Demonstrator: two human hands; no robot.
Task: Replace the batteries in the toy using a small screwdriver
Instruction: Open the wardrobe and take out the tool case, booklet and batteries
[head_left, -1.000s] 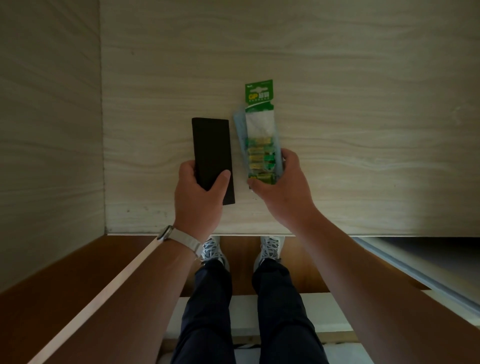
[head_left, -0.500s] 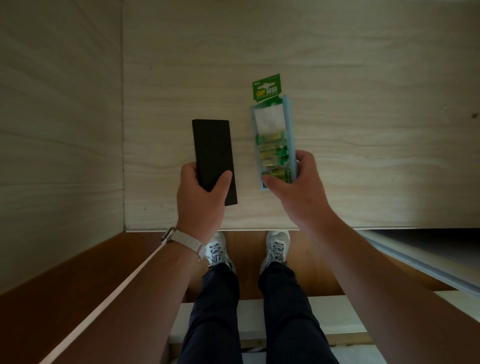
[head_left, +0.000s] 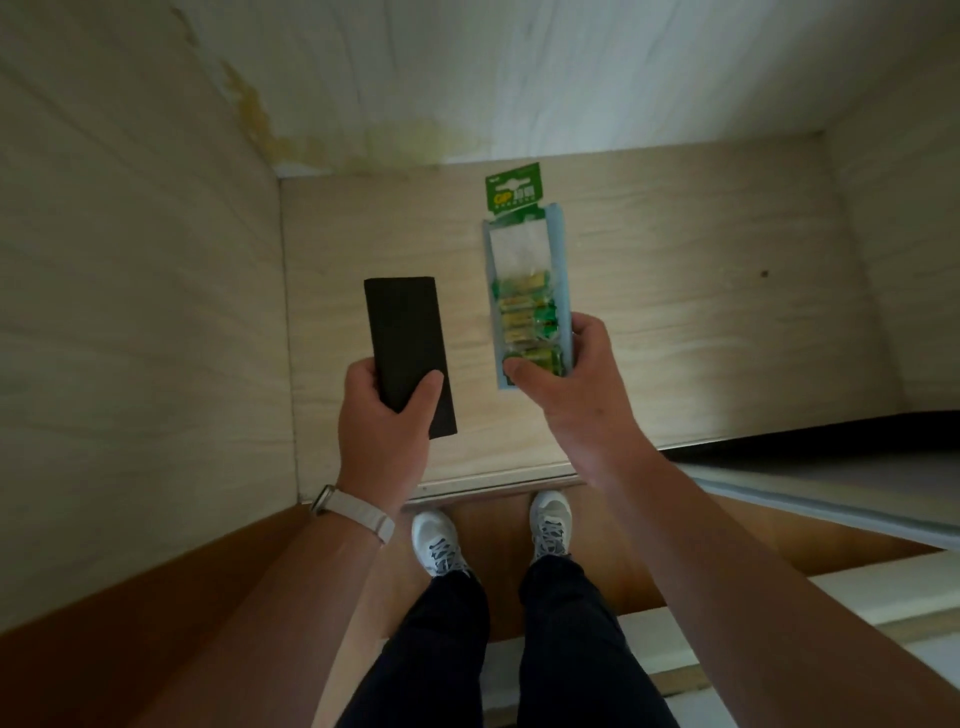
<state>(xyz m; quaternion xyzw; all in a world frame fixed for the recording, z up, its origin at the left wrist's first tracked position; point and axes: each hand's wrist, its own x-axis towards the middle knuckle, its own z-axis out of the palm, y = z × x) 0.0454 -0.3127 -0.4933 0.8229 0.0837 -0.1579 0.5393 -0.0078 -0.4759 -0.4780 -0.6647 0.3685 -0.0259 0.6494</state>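
Black case (head_left: 402, 332) held in left grip (head_left: 384, 415), contents unseen | right grip (head_left: 566, 384) pinches battery pack (head_left: 524, 291), lower end hidden

Looks like a home, at an open built-in cupboard: pale wood-grain board (head_left: 675, 312) underneath, matching side panel (head_left: 130, 312) on the left, white back wall (head_left: 519, 78) with yellowish stains (head_left: 260, 119), metal track (head_left: 493, 480) along the front edge, brown wooden floor (head_left: 156, 597) below.

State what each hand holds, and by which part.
The left hand grips the flat black object by its near end. The right hand pinches the battery pack at its near end.
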